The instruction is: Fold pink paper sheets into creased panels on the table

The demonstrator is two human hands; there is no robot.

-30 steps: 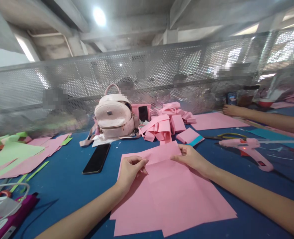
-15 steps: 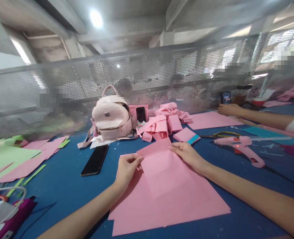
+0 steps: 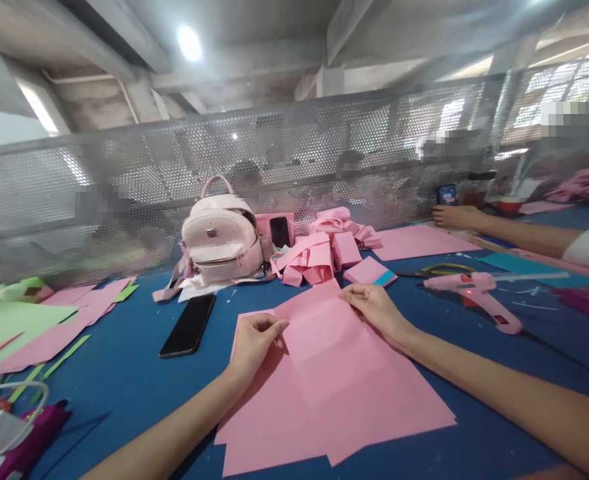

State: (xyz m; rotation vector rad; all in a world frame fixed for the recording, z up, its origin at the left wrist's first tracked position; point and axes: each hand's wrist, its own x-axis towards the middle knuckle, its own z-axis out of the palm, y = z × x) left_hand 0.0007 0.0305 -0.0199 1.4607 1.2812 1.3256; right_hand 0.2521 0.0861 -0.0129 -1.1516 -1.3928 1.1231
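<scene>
Several overlapping pink paper sheets (image 3: 274, 413) lie on the blue table. Over them is a creased pink sheet (image 3: 324, 347), its top edge slightly raised. My left hand (image 3: 262, 340) pinches that sheet at its left edge, thumb against curled fingers. At the upper right edge, my right hand (image 3: 372, 307) holds the same sheet between thumb and fingers. Beyond my hands sit folded pink paper pieces (image 3: 309, 260) and a flat pink piece with a blue strip (image 3: 369, 272).
A black phone (image 3: 188, 325) and white backpack (image 3: 219, 240) are at the left. To the right lie a pink glue gun (image 3: 484, 293) and scissors (image 3: 447, 270). Another person's hand (image 3: 457, 217) is near a phone. Green and pink sheets (image 3: 22, 327) cover the far left.
The view has shifted slightly. The lower corner of a pink sheet now sticks out further at the front edge of the stack. Both hands keep nearly the same places.
</scene>
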